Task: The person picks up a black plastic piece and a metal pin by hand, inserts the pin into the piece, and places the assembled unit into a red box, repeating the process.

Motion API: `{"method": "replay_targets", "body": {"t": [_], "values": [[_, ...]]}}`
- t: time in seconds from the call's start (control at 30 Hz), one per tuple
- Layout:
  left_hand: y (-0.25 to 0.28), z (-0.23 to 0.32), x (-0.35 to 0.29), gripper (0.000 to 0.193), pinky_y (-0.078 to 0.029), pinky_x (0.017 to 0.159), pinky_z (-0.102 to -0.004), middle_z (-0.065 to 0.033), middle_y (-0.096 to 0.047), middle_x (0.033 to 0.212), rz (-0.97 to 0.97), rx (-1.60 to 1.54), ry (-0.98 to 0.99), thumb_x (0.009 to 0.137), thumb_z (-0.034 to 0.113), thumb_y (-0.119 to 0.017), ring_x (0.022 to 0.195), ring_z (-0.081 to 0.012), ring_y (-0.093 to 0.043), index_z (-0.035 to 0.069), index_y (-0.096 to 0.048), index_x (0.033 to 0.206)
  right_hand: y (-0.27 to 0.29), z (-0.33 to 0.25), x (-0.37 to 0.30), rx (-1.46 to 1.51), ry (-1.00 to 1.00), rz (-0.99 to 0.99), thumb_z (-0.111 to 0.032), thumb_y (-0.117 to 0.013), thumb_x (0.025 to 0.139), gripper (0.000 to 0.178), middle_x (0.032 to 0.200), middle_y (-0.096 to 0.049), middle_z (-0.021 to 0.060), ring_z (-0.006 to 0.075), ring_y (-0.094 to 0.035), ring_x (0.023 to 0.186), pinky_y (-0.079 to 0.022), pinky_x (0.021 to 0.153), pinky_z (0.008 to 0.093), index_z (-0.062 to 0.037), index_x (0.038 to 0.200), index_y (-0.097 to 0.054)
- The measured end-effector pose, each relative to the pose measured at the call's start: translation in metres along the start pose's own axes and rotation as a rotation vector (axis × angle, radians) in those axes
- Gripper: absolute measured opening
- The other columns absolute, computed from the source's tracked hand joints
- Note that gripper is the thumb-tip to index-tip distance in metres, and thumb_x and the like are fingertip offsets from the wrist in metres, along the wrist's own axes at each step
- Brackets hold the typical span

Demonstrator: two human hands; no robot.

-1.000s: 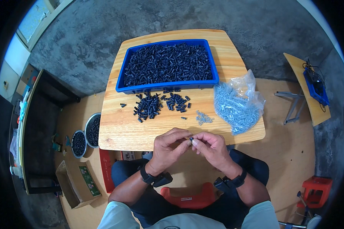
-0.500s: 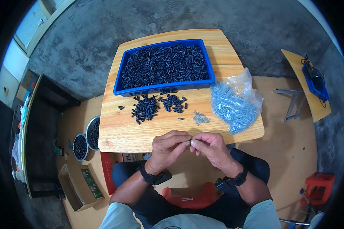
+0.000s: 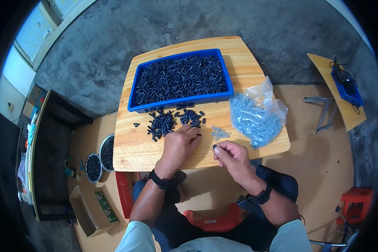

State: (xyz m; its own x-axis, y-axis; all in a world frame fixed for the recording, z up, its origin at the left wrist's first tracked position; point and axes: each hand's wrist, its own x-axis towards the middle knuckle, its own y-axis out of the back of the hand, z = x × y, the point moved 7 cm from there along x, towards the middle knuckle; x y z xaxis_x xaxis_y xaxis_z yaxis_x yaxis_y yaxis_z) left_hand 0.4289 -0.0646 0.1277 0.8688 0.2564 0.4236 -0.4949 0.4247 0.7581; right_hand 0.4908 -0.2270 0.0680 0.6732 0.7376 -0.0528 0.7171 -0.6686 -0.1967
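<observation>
My left hand (image 3: 178, 145) reaches over the near part of the table, beside the small piles of black tube pieces (image 3: 161, 122). Its index finger and thumb close at a single black tube (image 3: 198, 134) on the wood. My right hand (image 3: 234, 158), at the table's near edge, pinches another small black tube (image 3: 214, 146) between thumb and index finger. A little pile of silver screws (image 3: 220, 133) lies just beyond the right hand. Farther right sits a clear plastic bag (image 3: 258, 117) full of similar screws.
A blue tray (image 3: 132, 101) heaped with black tubes fills the far part of the wooden table (image 3: 134, 157). Two metal bowls (image 3: 87, 168) of black pieces and an open cardboard box (image 3: 88, 214) stand on the floor at left. A red stool (image 3: 355, 206) is at right.
My hands have parted. The left moved forward from the table's edge to the single black tube, while the right shifted slightly right, keeping a small black piece in its pinch.
</observation>
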Motion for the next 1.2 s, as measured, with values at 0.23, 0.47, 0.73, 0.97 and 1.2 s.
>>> {"method": "replay_targets", "body": {"t": [0.23, 0.47, 0.73, 0.97, 1.2], "values": [[-0.017, -0.001, -0.002, 0.013, -0.053, 0.061, -0.0408, -0.0110, -0.065, 0.081, -0.046, 0.173, -0.034, 0.084, 0.012, -0.072, 0.068, -0.0320, -0.067, 0.005, -0.073, 0.094, 0.002, -0.018, -0.006, -0.111, 0.076, 0.023, -0.014, -0.064, 0.100, 0.019, 0.085, -0.069, 0.0026, 0.0054, -0.061, 0.072, -0.050, 0.064, 0.0216, 0.0028, 0.108, -0.068], [-0.018, -0.009, -0.024, 0.007, -0.049, 0.055, -0.0255, -0.0070, -0.070, 0.083, -0.056, -0.902, 0.466, 0.092, 0.005, -0.071, 0.061, -0.0138, -0.064, 0.001, -0.071, 0.096, -0.004, -0.042, -0.017, -0.307, 0.326, 0.048, -0.010, -0.068, 0.096, 0.016, 0.087, -0.070, 0.0081, 0.0128, -0.066, 0.077, -0.052, 0.070, 0.0272, 0.0027, 0.106, -0.068], [-0.020, 0.012, -0.038, 0.012, -0.044, 0.052, -0.0219, -0.0075, -0.069, 0.082, -0.091, -1.372, 0.484, 0.096, 0.008, -0.067, 0.056, -0.0082, -0.054, 0.000, -0.069, 0.105, -0.008, -0.037, -0.016, -0.256, 0.322, 0.041, -0.010, -0.068, 0.095, 0.014, 0.085, -0.070, 0.0083, 0.0135, -0.068, 0.077, -0.052, 0.069, 0.0276, 0.0018, 0.103, -0.068], [-0.026, 0.013, -0.040, 0.012, -0.044, 0.054, -0.0210, -0.0034, -0.068, 0.081, -0.074, -1.394, 0.466, 0.096, 0.004, -0.067, 0.061, -0.0061, -0.054, -0.001, -0.070, 0.107, -0.009, -0.034, -0.013, -0.226, 0.273, 0.018, -0.011, -0.067, 0.096, 0.014, 0.083, -0.071, 0.0077, 0.0133, -0.068, 0.076, -0.052, 0.068, 0.0277, 0.0016, 0.101, -0.067], [-0.028, 0.014, -0.041, 0.012, -0.042, 0.053, -0.0200, -0.0020, -0.067, 0.079, -0.066, -1.347, 0.487, 0.097, 0.005, -0.067, 0.061, -0.0055, -0.054, 0.000, -0.070, 0.107, -0.007, -0.033, -0.013, -0.212, 0.276, 0.037, -0.011, -0.067, 0.096, 0.014, 0.084, -0.071, 0.0076, 0.0132, -0.068, 0.076, -0.051, 0.067, 0.0276, 0.0016, 0.101, -0.068]]}}
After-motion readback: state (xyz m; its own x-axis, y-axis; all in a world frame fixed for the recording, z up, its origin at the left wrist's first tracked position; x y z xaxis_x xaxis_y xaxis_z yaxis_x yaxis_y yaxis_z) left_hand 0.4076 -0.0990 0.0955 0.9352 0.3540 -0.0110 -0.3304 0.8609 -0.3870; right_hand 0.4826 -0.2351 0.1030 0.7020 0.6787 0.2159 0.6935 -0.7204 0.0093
